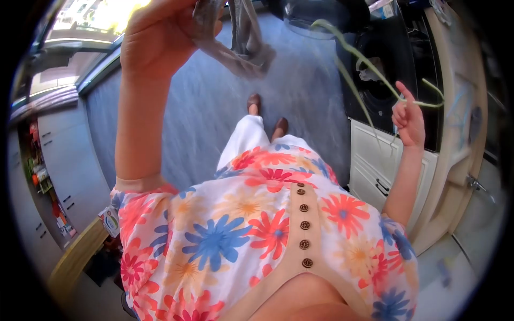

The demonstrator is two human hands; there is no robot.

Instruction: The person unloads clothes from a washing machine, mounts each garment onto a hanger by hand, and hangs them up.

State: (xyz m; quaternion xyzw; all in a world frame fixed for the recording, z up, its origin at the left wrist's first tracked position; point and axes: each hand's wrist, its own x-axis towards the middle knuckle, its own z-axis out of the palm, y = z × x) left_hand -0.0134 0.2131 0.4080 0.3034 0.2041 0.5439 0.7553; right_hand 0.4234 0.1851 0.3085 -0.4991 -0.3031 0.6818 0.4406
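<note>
Grey crumpled cloth garment [235, 40], upper centre of frame, bunched in left hand [155, 37], fingers closed round it. Thin pale-green plastic hanger [369, 69], upper right, hooked in curled right hand [408, 119]. Advised: keep hanger level, spread neckline before threading.

Cloth [235, 43] in left hand [155, 37], hanger [369, 69] in right hand [409, 120], washer [391, 69] behind
</note>
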